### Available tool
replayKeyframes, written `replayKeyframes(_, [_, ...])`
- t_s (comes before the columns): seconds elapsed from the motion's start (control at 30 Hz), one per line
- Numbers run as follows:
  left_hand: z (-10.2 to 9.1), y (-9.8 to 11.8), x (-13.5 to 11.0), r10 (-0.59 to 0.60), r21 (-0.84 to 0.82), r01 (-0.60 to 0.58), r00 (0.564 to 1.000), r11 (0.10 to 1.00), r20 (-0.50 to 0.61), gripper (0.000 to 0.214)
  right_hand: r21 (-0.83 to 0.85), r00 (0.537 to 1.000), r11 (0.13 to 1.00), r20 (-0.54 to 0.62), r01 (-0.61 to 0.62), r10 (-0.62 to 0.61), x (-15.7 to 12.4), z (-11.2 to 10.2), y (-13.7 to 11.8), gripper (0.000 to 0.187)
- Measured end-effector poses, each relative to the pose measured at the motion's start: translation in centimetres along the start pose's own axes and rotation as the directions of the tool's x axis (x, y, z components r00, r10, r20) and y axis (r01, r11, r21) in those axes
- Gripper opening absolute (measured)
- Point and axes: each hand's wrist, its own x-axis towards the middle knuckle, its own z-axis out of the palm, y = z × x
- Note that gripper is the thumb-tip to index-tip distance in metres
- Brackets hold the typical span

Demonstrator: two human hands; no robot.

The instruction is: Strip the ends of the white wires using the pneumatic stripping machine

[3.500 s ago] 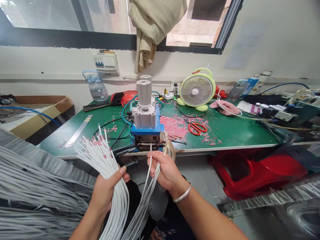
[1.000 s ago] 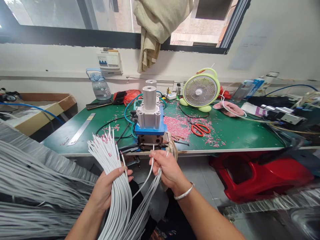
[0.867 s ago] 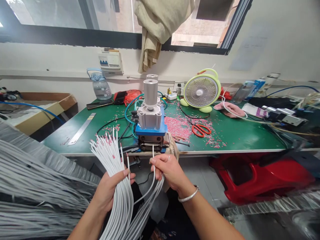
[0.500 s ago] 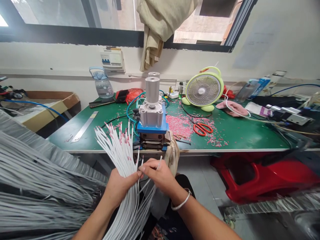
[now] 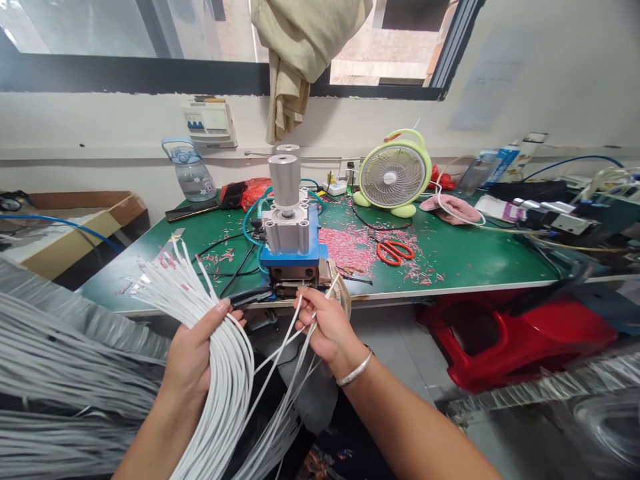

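Note:
My left hand (image 5: 196, 343) is wrapped round a thick bundle of white cables (image 5: 227, 380), whose pink-tipped ends fan out to the upper left. Just below the front of the pneumatic press (image 5: 289, 230), my right hand (image 5: 323, 320) is closed on a few white cables split off from the bundle. One cable end is pinched at the fingertips, right by the slot of the press. Another end sticks up past the knuckles. The press has silver cylinders on a blue plate and stands at the table's front edge.
Pink cable scraps (image 5: 347, 250) litter the green table (image 5: 475, 257) right of the press, beside red-handled scissors (image 5: 395, 251). A green fan (image 5: 395, 173) and a water bottle (image 5: 193, 173) stand behind. A red stool (image 5: 530, 340) is below right; more cables (image 5: 65, 360) hang at left.
My left hand has moved left with the bundle, which now leans over leftward. My right hand has parted from it and risen to the press front with a few cables.

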Motion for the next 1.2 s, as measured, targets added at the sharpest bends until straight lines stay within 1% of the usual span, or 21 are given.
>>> replayKeyframes(0.07, [-0.1,-0.1,0.0,-0.01,-0.008,0.01,1.0,1.0,0.01,0.008,-0.035,0.998,0.998,0.016,0.057,-0.057,0.2,-0.2,0.3,0.022])
replayKeyframes(0.2, [-0.6,-0.9,0.2,-0.077,-0.031,0.079,0.995,0.996,0.067,0.015,-0.164,0.978,0.967,0.107,0.195,-0.179,0.1,-1.4,0.8,0.025])
replayKeyframes(0.3, [-0.9,-2.0,-0.1,-0.129,0.036,0.126,0.985,0.991,0.112,0.021,-0.278,0.967,0.933,0.178,0.228,-0.183,-0.5,-2.2,0.9,0.025])
replayKeyframes(0.37, [-1.1,-2.8,-0.5,-0.158,0.104,0.146,0.98,0.984,0.119,0.027,-0.343,0.963,0.91,0.21,0.234,-0.168,-1.2,-2.4,0.8,0.024])
replayKeyframes(0.47, [-1.3,-3.8,-1.4,-0.182,0.153,0.16,0.973,0.975,0.143,0.04,-0.356,0.964,0.909,0.223,0.218,-0.144,-2.2,-2.2,0.8,0.022])
replayKeyframes(0.53, [-1.3,-4.3,-2.0,-0.159,0.182,0.123,0.967,0.976,0.198,0.04,-0.349,0.966,0.921,0.242,0.176,-0.093,-2.6,-1.9,0.9,0.022])
replayKeyframes(0.57, [-1.2,-4.5,-2.1,-0.133,0.207,0.083,0.961,0.975,0.241,0.038,-0.368,0.966,0.918,0.252,0.149,-0.055,-2.7,-1.7,1.0,0.024])
replayKeyframes(0.63, [-1.1,-4.9,-2.3,-0.069,0.27,-0.023,0.943,0.963,0.326,0.032,-0.457,0.962,0.883,0.273,0.109,0.022,-2.8,-1.4,1.3,0.029])
replayKeyframes(0.67, [-1.1,-5.0,-2.3,-0.038,0.313,-0.083,0.932,0.946,0.361,0.03,-0.508,0.958,0.854,0.283,0.111,0.044,-2.8,-1.3,1.5,0.031])
replayKeyframes(0.73, [-1.0,-5.2,-2.3,0.009,0.404,-0.188,0.914,0.895,0.406,0.027,-0.567,0.957,0.812,0.288,0.137,0.04,-2.6,-1.1,1.7,0.029])
replayKeyframes(0.77, [-1.0,-5.2,-2.2,0.026,0.438,-0.219,0.914,0.872,0.405,0.026,-0.561,0.96,0.816,0.279,0.143,0.023,-2.4,-1.1,1.8,0.028])
replayKeyframes(0.8, [-1.0,-5.1,-2.1,0.035,0.456,-0.225,0.921,0.861,0.389,0.025,-0.532,0.967,0.835,0.255,0.139,0.002,-2.3,-1.0,1.7,0.028])
replayKeyframes(0.83, [-1.1,-4.9,-2.0,0.035,0.448,-0.204,0.934,0.871,0.357,0.025,-0.487,0.976,0.865,0.218,0.124,-0.017,-2.1,-1.0,1.6,0.027])
replayKeyframes(0.87, [-1.1,-4.7,-1.9,0.025,0.411,-0.156,0.951,0.898,0.308,0.026,-0.43,0.984,0.897,0.178,0.097,-0.021,-1.9,-1.0,1.4,0.027])
replayKeyframes(0.93, [-1.1,-4.0,-1.6,-0.016,0.287,-0.039,0.982,0.957,0.189,0.027,-0.32,0.992,0.947,0.122,0.03,0.01,-1.6,-1.0,0.9,0.028])
replayKeyframes(1.0, [-1.1,-3.2,-1.3,-0.031,0.174,0.014,0.995,0.985,0.095,0.027,-0.244,0.992,0.969,0.11,-0.037,0.066,-1.3,-1.0,0.4,0.029])
replayKeyframes(1.1, [-1.0,-2.1,-0.9,0.014,0.09,-0.014,1.0,0.996,0.007,0.023,-0.15,0.988,0.985,0.115,-0.084,0.101,-0.8,-0.9,0.0,0.028])
replayKeyframes(1.2, [-0.9,-1.6,-0.6,0.024,0.047,-0.022,0.999,0.999,-0.031,0.017,-0.083,0.992,0.994,0.102,-0.07,0.078,-0.3,-0.7,-0.1,0.026])
